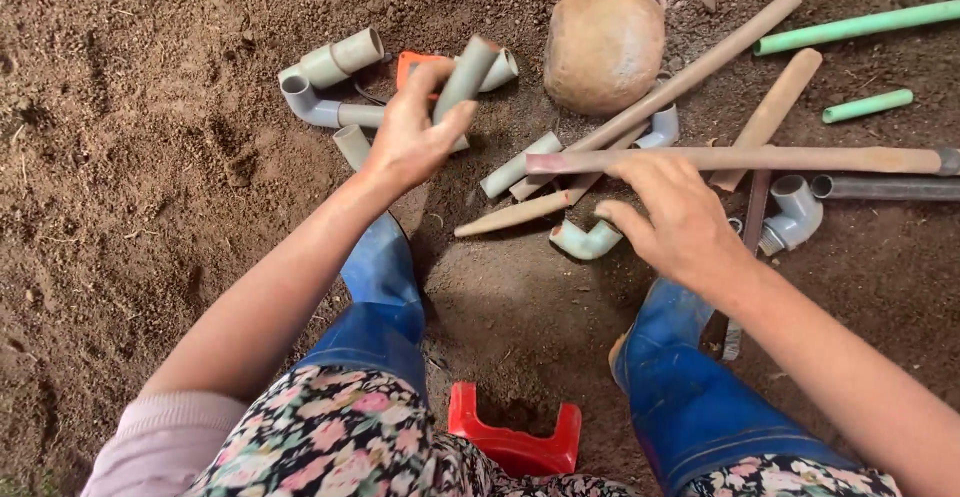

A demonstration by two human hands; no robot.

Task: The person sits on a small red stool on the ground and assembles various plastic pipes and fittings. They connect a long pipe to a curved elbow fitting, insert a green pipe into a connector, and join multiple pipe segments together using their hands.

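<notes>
Your left hand (408, 137) is clamped on a short grey pipe (465, 82), fingers wrapped round its lower end, pipe tilted up and to the right above the dirt (150, 157). It sits right over an orange tool (412, 65), mostly hidden behind the hand, can't tell what kind.

Your right hand (680, 219) is closed on a long muddy pipe (740, 160), held roughly level, running from centre frame out to the right edge. Fingers curl over the top, thumb points left under it.

Around the hands:
- Grey elbow w/ stub pipes (325, 82) upper left, just beside the left hand.
- Another grey stub (352, 145) near the left wrist.
- U-shaped grey fitting (585, 240) on the dirt, just left of the right thumb.
- Grey elbow (795, 212) right of the right hand, next to a dark grey pipe (890, 188) lying level.
- Several muddy pipes (690, 75) crossed in a pile btwn the hands, running up to the right.
- Round brown rock (604, 45) top centre, touching the pile.
- 2 green pipes (860, 25) top right, well apart from the hands.

Below: blue boots (380, 287) either side, red plastic stool (513, 439) btwn the legs, floral skirt (330, 437) at bottom edge.
</notes>
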